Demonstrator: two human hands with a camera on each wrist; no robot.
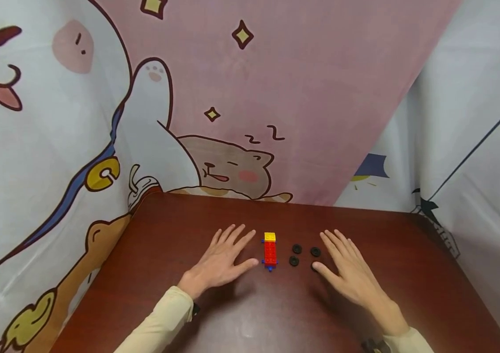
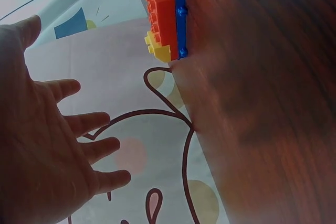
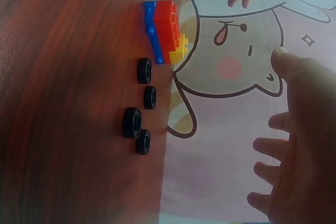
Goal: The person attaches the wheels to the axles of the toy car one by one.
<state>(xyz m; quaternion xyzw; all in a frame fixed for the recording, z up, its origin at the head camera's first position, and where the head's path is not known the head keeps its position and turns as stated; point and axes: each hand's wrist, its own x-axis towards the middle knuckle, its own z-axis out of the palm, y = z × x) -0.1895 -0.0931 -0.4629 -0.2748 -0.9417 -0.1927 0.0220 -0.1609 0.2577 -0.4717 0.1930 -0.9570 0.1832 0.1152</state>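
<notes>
A toy-brick car body lies on the brown table, made of red bricks with a yellow brick at its far end and a blue base with small axle stubs. To its left, my left hand hovers palm down with fingers spread, holding nothing. Several black toy wheels lie flat to the right of the body, separate from it. Over the rightmost ones is my right hand, also spread and holding nothing; its thumb partly hides one wheel in the head view. All the wheels show in the right wrist view.
The brown wooden table ends at a printed cloth with cartoon animals, which hangs behind it and along the left side. Pale cloth hangs on the right.
</notes>
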